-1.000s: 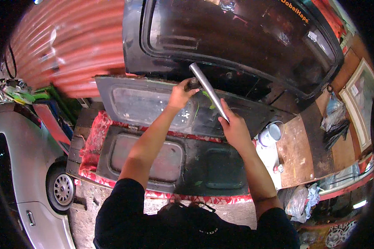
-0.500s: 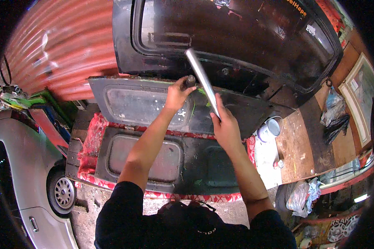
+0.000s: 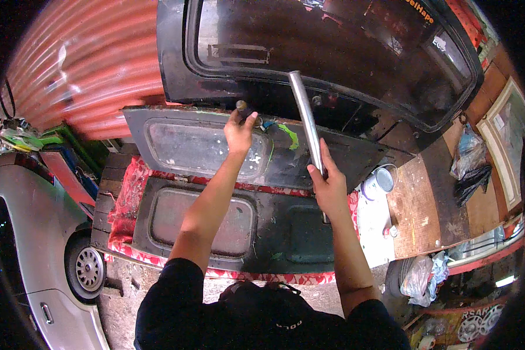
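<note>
L hand point(image 3: 238, 136): grip clamped round short dark tool point(image 3: 244, 109), near top edge of grey panel point(image 3: 186, 146). R hand point(image 3: 331, 189): fingers wrapped round metal tube point(image 3: 304, 111), slanting up over same panel; tube apart from dark tool, panel contact can't tell. Grey panel tilted, behind lower panel point(image 3: 268, 233) lying on red cloth point(image 3: 128, 198), desk point(image 3: 417, 210) beneath. Progress (judged): mid-work, both tools in hand; pale scuffs + green patch point(image 3: 290, 136) on grey panel; amt left unclear.
</note>
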Available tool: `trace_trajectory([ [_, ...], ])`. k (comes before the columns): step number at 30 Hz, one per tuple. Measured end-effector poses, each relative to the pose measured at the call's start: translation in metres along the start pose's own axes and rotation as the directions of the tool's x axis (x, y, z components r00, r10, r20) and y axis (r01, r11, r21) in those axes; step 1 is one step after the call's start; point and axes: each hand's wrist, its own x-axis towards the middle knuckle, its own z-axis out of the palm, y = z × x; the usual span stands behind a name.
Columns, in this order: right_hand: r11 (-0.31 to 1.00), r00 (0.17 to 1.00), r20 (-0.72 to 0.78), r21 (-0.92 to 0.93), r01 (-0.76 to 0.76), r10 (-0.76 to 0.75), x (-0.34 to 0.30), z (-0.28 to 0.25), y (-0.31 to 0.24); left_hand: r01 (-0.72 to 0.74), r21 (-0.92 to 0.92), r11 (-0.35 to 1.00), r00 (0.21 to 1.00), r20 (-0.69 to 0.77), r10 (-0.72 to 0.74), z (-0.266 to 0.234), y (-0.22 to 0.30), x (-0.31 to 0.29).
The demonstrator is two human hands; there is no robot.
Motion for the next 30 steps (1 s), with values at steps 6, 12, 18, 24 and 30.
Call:
trace_trajectory([
  [6,0.971,0.981,0.039,0.139,-0.195,0.191,-0.015,0.004,0.020,0.080,-0.465,0.882,0.989,-0.076,-0.129,-0.011,-0.034,-0.006],
  [12,0.992,0.991,-0.047,0.021,-0.122,0.123,-0.026,0.000,0.048,0.042,-0.515,0.856,0.961,-0.213,-0.175,-0.010,-0.023,-0.027],
  [18,0.938,0.950,0.032,0.153,-0.312,0.310,-0.025,-0.004,0.026,-0.053,-0.289,0.956,0.999,-0.011,0.052,-0.010,-0.007,-0.015],
  [24,0.964,0.972,0.015,0.125,-0.235,0.235,-0.025,-0.003,0.032,-0.059,-0.214,0.975,0.993,0.086,0.079,0.002,0.004,-0.006],
  [30,0.952,0.963,0.032,0.146,-0.270,0.268,-0.023,-0.003,0.023,-0.136,0.019,0.990,0.984,0.115,0.133,0.001,0.015,0.007],
])
